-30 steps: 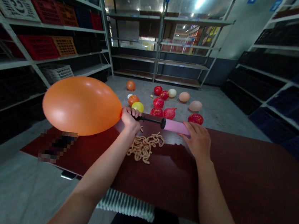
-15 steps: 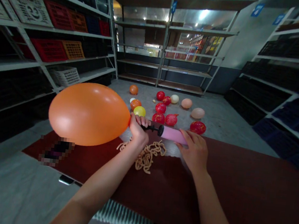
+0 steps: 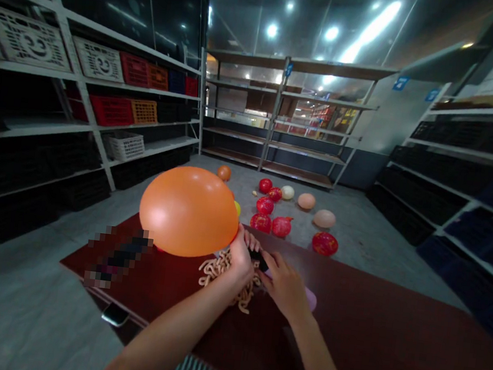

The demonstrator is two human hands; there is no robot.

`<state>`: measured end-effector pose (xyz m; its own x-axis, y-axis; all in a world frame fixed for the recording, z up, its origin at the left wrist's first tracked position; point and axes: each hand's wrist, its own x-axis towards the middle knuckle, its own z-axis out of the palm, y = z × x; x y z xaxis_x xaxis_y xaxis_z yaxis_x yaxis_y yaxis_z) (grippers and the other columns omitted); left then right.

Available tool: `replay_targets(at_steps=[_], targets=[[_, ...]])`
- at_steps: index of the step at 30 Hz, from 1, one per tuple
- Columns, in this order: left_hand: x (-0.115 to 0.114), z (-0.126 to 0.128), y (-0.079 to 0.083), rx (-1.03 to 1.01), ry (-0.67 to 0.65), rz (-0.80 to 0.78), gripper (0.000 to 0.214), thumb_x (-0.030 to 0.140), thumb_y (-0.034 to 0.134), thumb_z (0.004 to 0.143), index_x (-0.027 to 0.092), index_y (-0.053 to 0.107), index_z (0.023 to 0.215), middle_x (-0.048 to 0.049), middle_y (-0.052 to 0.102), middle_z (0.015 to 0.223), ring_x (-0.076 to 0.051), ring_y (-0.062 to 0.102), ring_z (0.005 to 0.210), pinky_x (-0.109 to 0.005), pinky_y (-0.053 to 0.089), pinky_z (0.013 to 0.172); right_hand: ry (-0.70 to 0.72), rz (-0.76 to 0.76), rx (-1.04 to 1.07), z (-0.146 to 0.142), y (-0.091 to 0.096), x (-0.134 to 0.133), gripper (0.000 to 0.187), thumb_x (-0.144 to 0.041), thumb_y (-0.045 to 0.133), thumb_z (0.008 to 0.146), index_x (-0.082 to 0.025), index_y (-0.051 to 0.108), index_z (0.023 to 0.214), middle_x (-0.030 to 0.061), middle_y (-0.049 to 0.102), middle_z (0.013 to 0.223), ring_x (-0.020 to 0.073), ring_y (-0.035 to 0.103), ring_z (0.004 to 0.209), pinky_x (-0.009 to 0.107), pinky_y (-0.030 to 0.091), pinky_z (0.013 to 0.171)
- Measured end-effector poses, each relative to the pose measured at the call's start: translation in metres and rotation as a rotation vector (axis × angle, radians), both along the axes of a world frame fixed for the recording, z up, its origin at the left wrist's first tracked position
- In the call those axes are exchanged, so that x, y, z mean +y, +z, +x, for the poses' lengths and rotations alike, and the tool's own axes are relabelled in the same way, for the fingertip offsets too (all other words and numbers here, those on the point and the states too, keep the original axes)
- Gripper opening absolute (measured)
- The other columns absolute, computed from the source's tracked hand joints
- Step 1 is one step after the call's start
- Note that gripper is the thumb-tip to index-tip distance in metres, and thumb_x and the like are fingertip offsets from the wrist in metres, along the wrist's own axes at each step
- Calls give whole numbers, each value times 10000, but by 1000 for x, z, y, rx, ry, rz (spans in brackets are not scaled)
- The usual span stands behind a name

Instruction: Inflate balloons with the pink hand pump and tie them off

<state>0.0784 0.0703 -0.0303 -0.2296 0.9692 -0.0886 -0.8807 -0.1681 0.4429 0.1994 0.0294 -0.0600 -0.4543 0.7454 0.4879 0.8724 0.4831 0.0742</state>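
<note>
A large inflated orange balloon [image 3: 189, 211] stretches left from my left hand [image 3: 244, 255], whose closed fingers pinch its neck against the black end of a hand balloon pump [image 3: 312, 300]. My right hand [image 3: 286, 287] wraps round the pump's pink barrel close to my left hand. The barrel's far end shows beyond my right palm. Little of the black rod is visible between the hands. Beneath them, a pile of beige, twisted long thin pieces [image 3: 214, 267] lies on the dark red table [image 3: 373, 324], partly hidden by my left wrist and hand.
Red balloons [image 3: 265, 205], pale balloons [image 3: 324, 219] and a small orange one [image 3: 223, 173] lie on the floor past the table. A blurred dark object [image 3: 120, 257] rests at the table's left. Shelving with crates [image 3: 112, 111] lines the left; racks [image 3: 273, 143] stand behind.
The pump has closed up: my right hand and the pink barrel have come in towards my left hand, hiding the rod. The view has tilted upward, and the balloon appears further right.
</note>
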Motion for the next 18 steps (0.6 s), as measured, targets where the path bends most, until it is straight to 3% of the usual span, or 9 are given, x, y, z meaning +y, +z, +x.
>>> replay_targets(at_steps=[6, 12, 18], targets=[[-8, -36, -4, 321, -176, -136, 604, 631, 484, 895, 195, 209, 580, 54, 276, 494, -95, 392, 467, -233, 365, 503, -40, -100, 26, 0, -8, -26, 362, -392, 488, 968, -246, 566, 1290, 101, 664, 1139, 222, 676, 930, 331, 522, 750], [-1, -87, 0, 616, -338, -209, 633, 735, 452, 855, 207, 220, 593, 73, 245, 468, -76, 258, 394, -215, 240, 414, 68, -217, -32, 19, -25, -59, 361, -307, 648, 874, -255, 620, 1230, 99, 667, 1171, 271, 644, 1020, 427, 513, 862], [3, -91, -3, 1068, -460, -256, 498, 485, 386, 979, 210, 288, 576, 59, 277, 414, -73, 215, 337, -206, 153, 379, 147, -406, 53, 19, -22, -78, 399, -392, 662, 857, -280, 622, 1238, 81, 638, 1259, 286, 599, 1135, 482, 455, 988]])
